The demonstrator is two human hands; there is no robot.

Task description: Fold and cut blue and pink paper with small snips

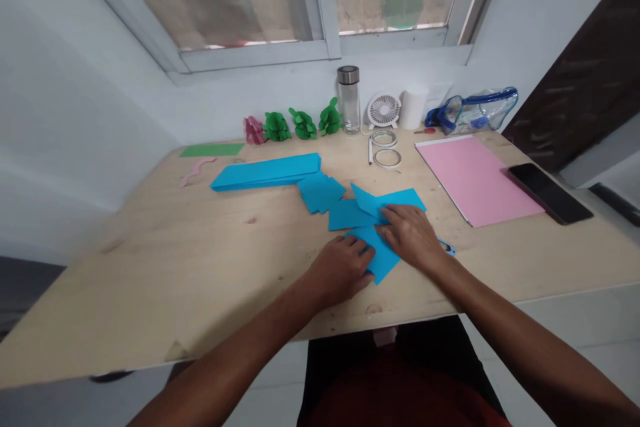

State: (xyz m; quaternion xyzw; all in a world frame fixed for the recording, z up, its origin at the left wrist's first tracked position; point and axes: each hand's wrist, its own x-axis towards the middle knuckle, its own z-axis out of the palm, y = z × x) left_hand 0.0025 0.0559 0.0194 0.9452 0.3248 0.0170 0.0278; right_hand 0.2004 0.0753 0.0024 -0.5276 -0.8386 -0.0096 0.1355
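Observation:
A sheet of blue paper (384, 265) lies near the table's front edge, set at an angle, with both hands at it. My left hand (345, 268) holds its left side, fingers bent over the paper and thumb close to the lower corner. From the right, my right hand (411, 232) grips at its upper edge with curled fingers; the fingertips hide the exact contact. Just beyond are flat blue paper pieces (345, 215), one with a raised flap (364, 199). A small stack of blue paper squares (320, 192) sits left of them.
Long blue strips (267, 171) lie further left. Pink paper (480, 180) and a phone (550, 192) are at right. Along the wall stand green paper shapes (304, 124), a glass bottle (350, 103), a small fan (384, 110) and a clear pouch (475, 112). Tape rolls (387, 159) lie before the fan.

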